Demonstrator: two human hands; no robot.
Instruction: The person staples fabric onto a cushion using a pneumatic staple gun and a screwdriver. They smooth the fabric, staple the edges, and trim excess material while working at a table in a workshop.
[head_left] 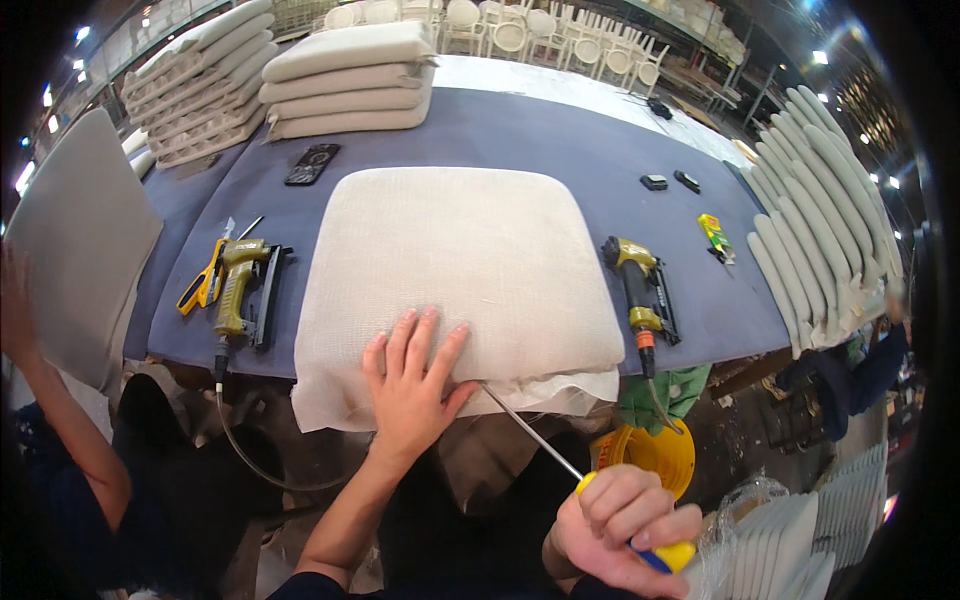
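Observation:
A beige fabric-covered seat cushion (470,240) lies in front of me, its near edge showing loose cloth and a paler layer beneath. My left hand (412,385) rests on the cushion near that edge, fingers spread. In my right hand (620,525) is a screwdriver (535,437) with a yellow and blue handle. Its long metal shaft slants up and left, and the tip meets the near edge beside my left thumb; whether it goes under the cloth I cannot tell.
Staple guns (243,295) (643,290) lie on either side. Yellow cutter (205,280), phone (312,164) and small yellow-green box (716,237) are on the blue-grey table (500,125). Cushion stacks (350,80) (825,200) stand around. Another person's arm (75,430) holds a panel (80,240) at left. A yellow bucket (655,455) sits below.

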